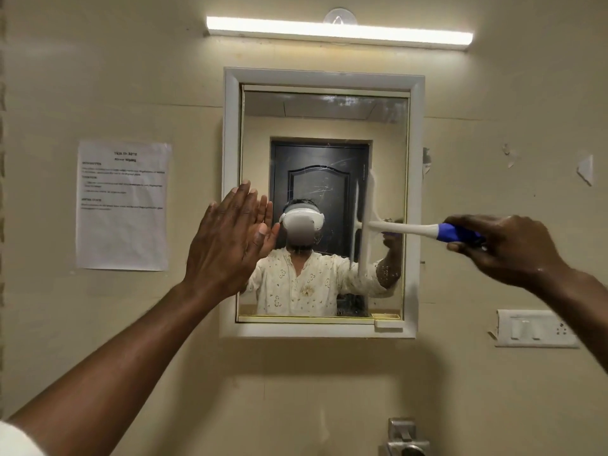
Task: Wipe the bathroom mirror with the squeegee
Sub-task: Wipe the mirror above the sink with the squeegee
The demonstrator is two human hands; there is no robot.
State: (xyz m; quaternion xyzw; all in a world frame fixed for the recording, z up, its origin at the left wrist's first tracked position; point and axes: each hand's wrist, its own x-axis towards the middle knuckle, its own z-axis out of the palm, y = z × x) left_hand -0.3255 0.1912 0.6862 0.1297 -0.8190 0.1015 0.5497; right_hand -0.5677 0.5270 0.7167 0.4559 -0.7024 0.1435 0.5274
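Note:
A white-framed bathroom mirror (pixel 316 126) hangs on the beige wall ahead, with smears and streaks on its glass. My right hand (pixel 496 248) grips the blue end of a white squeegee (pixel 408 228), whose blade stands upright against the right part of the glass. My left hand (pixel 227 241) is flat with fingers together, its fingertips touching the mirror's left side; it holds nothing. The glass reflects a person in a pale patterned shirt and a dark door behind.
A lit tube light (pixel 339 32) runs above the mirror. A printed paper sheet (pixel 123 205) is stuck to the wall at the left. A white switch plate (pixel 536 328) sits at the lower right. A metal tap fitting (pixel 406 437) shows at the bottom edge.

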